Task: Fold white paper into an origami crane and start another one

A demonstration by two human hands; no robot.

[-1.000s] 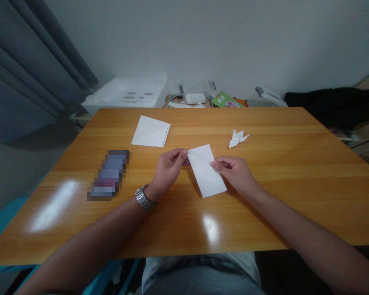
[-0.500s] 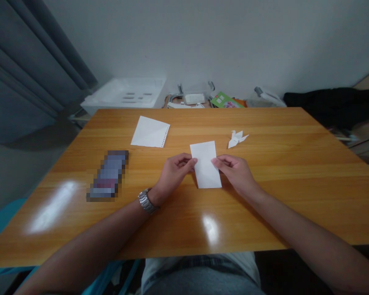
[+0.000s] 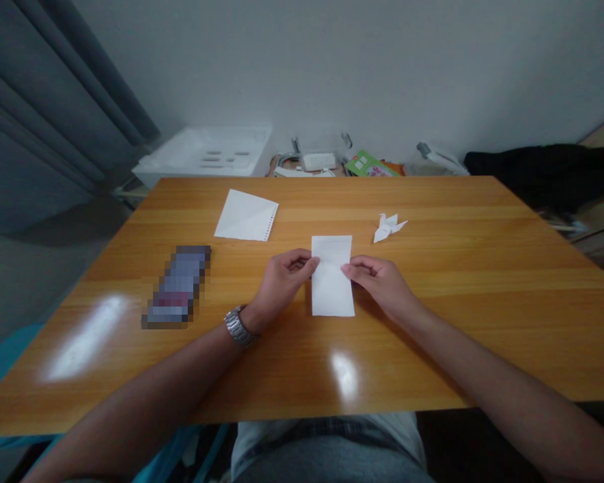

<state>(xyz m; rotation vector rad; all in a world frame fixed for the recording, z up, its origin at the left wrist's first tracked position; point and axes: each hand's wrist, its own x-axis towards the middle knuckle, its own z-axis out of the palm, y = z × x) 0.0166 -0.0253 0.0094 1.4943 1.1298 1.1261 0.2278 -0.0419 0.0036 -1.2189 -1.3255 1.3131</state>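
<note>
A white rectangular sheet of paper (image 3: 332, 285) is held upright-lengthwise between my two hands, over the middle of the wooden table. My left hand (image 3: 288, 276) pinches its left edge, thumb on the face and fingers behind. On the right edge, my right hand (image 3: 377, 276) grips it the same way. A white folded paper crane (image 3: 388, 228) lies just beyond my right hand. Farther back on the left is another sheet of paper (image 3: 246, 216) with a perforated right edge.
A blurred-out phone-like object (image 3: 178, 285) lies left of my hands on the table (image 3: 458, 322). Behind the table's far edge stand a white tray-like basin (image 3: 221, 151), a green packet (image 3: 370, 164) and a dark cloth (image 3: 543, 174). A grey curtain (image 3: 45, 100) hangs at the left.
The paper in my hands has turned slightly to stand straighter, and its lower edge has come a little nearer to me. Both hands keep their pinch; the other things stay put.
</note>
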